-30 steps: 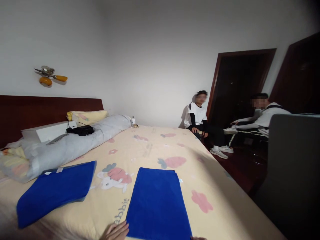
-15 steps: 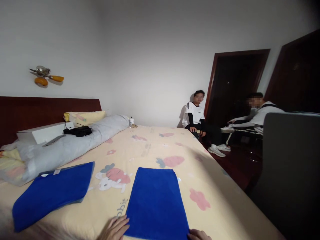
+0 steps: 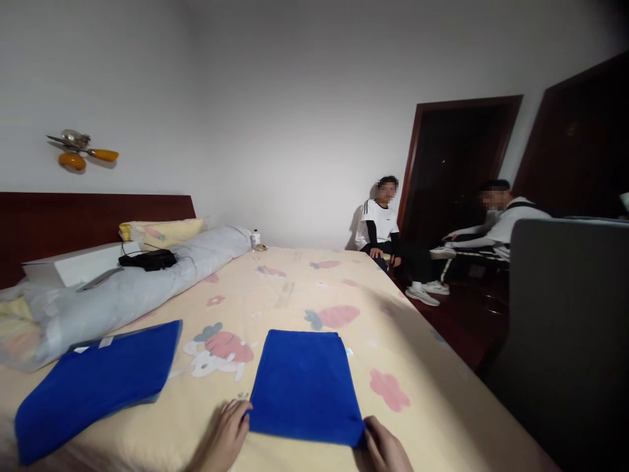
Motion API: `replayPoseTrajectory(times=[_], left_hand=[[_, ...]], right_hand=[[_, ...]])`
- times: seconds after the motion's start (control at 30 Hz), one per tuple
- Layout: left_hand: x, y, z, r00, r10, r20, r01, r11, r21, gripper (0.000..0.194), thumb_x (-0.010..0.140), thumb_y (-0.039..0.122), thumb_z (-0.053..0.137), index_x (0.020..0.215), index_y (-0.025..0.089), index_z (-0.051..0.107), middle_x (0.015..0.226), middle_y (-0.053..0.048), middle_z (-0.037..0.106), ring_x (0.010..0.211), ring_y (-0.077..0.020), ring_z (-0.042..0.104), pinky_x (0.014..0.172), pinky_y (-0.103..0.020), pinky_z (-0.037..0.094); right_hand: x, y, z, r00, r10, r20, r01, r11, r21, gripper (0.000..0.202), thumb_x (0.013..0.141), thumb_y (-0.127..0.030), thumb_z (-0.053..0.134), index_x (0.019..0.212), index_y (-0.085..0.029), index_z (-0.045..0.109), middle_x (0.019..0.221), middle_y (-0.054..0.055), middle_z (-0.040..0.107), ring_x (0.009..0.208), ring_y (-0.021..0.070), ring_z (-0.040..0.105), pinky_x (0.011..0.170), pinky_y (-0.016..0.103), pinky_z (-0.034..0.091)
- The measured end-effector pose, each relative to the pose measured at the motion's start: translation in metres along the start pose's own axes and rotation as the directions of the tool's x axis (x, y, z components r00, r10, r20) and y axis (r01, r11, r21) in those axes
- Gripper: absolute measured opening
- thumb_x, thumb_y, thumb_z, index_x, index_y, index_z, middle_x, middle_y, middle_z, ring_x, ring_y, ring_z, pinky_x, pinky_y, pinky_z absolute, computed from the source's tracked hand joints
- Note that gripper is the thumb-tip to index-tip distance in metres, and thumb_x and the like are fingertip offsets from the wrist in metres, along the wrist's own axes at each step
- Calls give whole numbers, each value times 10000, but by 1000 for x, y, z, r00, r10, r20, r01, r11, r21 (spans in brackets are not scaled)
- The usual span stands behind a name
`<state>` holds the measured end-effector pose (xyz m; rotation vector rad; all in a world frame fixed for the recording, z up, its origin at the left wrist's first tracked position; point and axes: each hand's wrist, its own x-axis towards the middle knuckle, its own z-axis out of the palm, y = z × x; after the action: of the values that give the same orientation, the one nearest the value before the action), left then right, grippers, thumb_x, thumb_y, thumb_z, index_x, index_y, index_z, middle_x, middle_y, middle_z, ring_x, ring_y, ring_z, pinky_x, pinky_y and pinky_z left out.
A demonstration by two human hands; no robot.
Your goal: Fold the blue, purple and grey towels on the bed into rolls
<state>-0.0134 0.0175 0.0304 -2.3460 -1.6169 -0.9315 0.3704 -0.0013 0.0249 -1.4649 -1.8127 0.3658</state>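
In front of me on the bed lies a blue towel, a flat folded rectangle. At its near left corner, my left hand is closed with the fingertips pinching the edge. My right hand grips the near right corner in the same way, thumb and fingers together. The near edge between the two hands is slightly raised off the sheet. Further left lies a second blue towel with a white label on its far edge, touched by neither hand.
The bed has a cream sheet with rabbit and carrot prints. A plastic-wrapped roll, a white box, a black bag and a small bottle lie towards the headboard. Two people sit beyond; a dark chair back stands right.
Both hands have moved forward and closed on the near corners. The towel's near edge has shifted away from me, so the towel looks shorter. The left towel lies as before.
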Motion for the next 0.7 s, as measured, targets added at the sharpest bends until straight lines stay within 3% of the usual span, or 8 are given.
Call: replayPoseTrajectory(times=[0.1,0.2,0.27,0.33,0.4,0.5,0.57,0.7], left_hand=[[6,-5,23,998,-60,6,60,994,97,306,887,151,416,1020,227,680,947,-57,735,897,-211,685,817,-345,540],[0,-8,39,992,-109,-58,119,964,236,356,869,119,424,1102,228,670,1030,-68,724,970,-242,666,850,-393,510],[-4,-1,46,985,-115,-125,147,946,290,402,890,121,412,1206,233,633,1116,-76,707,1033,-251,645,894,-411,486],[-6,18,53,993,-43,-112,73,957,280,472,906,115,393,1333,241,550,1250,-73,663,1131,-235,608,955,-388,458],[-4,43,62,993,115,7,-114,972,204,555,911,122,396,1450,254,415,1410,-51,558,1265,-209,523,1025,-347,421],[-1,72,69,934,285,213,-304,951,59,636,939,228,424,1535,271,207,1550,-33,368,1389,-209,385,1094,-353,373],[0,73,63,918,258,302,-279,960,28,659,955,298,435,1542,301,134,1578,-31,296,1409,-223,355,1101,-389,371],[-4,39,32,903,144,406,-173,984,36,659,969,294,420,1527,379,80,1587,-6,261,1425,-220,327,1122,-434,338]], right_hand=[[7,4,7,998,-6,-61,1,996,-88,327,941,-376,325,852,-230,604,742,43,657,658,187,615,608,272,463],[9,18,17,984,-77,-159,39,973,-229,259,916,-309,371,837,-232,604,714,40,633,640,178,597,604,275,441],[9,19,27,963,-138,-232,61,948,-312,237,907,-291,396,868,-228,622,735,56,642,653,186,596,617,292,451],[10,9,42,940,-222,-259,117,923,-365,242,898,-282,432,988,-211,644,869,105,687,756,216,631,685,328,486],[11,-10,60,926,-344,-156,265,887,-379,335,892,-273,463,1186,-211,611,1107,135,692,962,252,651,820,368,507],[10,-31,79,858,-500,117,509,795,-331,537,915,-338,487,1444,-287,402,1385,76,570,1225,257,567,973,383,479],[8,-29,76,839,-502,212,545,776,-317,604,934,-416,483,1498,-328,286,1452,54,490,1282,255,523,997,388,476],[1,3,45,907,-362,217,417,844,-337,575,953,-441,456,1493,-369,271,1499,36,409,1339,263,453,1037,418,459]])
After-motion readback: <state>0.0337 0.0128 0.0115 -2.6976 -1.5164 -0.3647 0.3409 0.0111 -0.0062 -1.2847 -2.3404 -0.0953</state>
